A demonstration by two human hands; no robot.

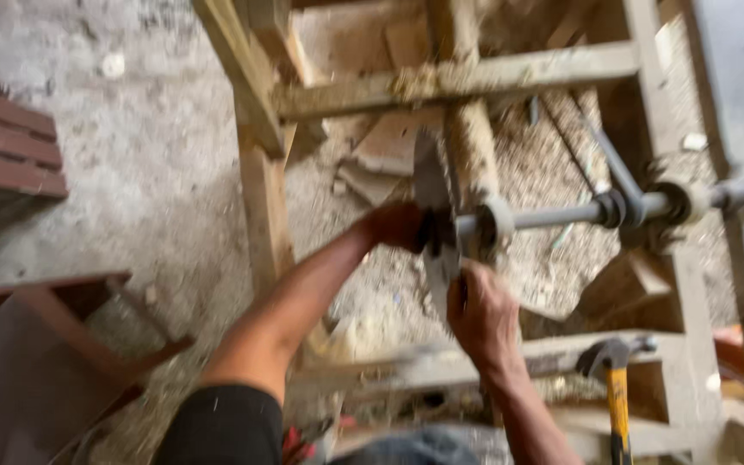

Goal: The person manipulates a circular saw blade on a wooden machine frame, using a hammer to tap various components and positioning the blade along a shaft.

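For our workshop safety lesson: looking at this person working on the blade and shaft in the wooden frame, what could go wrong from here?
1. Both hands, the left hand and the right hand, sit right at the metal blade; a slip could cut fingers.
2. If the shaft turned, fingers might be pinched against the blade.
3. The hammer rests on a rail of the wooden frame; a knock could make it fall.
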